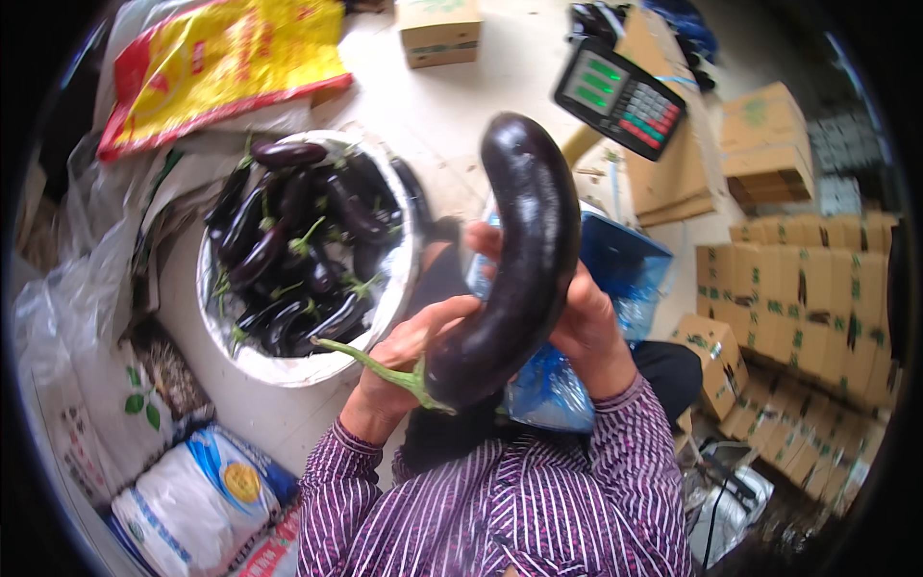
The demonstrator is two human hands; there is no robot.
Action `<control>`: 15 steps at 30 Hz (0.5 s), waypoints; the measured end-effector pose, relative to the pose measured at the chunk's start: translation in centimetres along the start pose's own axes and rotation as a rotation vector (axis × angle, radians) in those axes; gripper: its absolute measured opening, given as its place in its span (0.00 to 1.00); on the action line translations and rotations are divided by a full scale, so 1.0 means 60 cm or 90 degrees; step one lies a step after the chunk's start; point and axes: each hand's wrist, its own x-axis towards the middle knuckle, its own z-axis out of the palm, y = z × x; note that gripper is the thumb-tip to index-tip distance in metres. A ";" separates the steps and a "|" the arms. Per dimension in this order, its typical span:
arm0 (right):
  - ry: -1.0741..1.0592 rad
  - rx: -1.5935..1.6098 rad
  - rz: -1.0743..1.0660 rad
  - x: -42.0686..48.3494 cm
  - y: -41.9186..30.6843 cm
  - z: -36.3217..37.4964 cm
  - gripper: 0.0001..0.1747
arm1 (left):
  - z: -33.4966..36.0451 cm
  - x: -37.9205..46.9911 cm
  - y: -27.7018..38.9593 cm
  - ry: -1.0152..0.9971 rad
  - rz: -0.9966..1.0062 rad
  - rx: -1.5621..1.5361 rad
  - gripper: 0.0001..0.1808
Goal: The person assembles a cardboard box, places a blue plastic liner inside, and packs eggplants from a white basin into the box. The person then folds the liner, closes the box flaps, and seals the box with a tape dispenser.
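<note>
A large, curved dark-purple eggplant [530, 238] is held up before my chest, its green stem pointing to the lower left. My left hand [411, 342] supports it near the stem end, and my right hand [593, 324] grips its other side; some fingers are hidden behind it. Below and behind it sits a box or basket lined with a blue plastic bag [627, 278], mostly covered by the eggplant and my hands. To the left stands a round white tub [288, 375] holding several smaller eggplants [357, 209] with green stems.
A digital scale display [620, 97] rises at the upper right beside flat cardboard [670, 173]. Many cardboard boxes [800, 310] are stacked at right. One carton [438, 32] stands on the floor ahead. A yellow-red sack [238, 61], clear plastic [72, 303] and a white-blue sack [195, 498] lie left.
</note>
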 end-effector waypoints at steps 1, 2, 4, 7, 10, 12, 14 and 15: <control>-0.021 0.111 0.010 -0.009 -0.001 -0.012 0.61 | 0.016 0.008 -0.001 0.039 -0.010 0.101 0.38; 0.044 0.173 -0.015 -0.017 -0.002 -0.016 0.58 | 0.032 0.017 -0.003 0.073 -0.029 0.197 0.37; 0.158 0.260 -0.078 -0.042 -0.019 -0.018 0.50 | 0.085 0.027 -0.005 0.197 0.048 0.288 0.26; 0.280 0.197 -0.124 -0.092 -0.046 -0.033 0.42 | 0.055 0.023 -0.012 0.329 0.274 0.336 0.26; 0.316 0.169 -0.137 -0.141 -0.061 -0.058 0.41 | 0.059 0.003 -0.015 0.321 0.285 0.397 0.22; 0.312 0.167 -0.146 -0.171 -0.068 -0.059 0.37 | 0.056 0.000 -0.016 0.216 0.191 0.436 0.18; 0.300 0.177 -0.149 -0.190 -0.061 -0.070 0.27 | 0.074 0.013 -0.027 0.178 0.150 0.489 0.20; 0.309 0.173 -0.158 -0.197 -0.052 -0.080 0.24 | 0.097 0.022 -0.034 0.152 0.129 0.507 0.22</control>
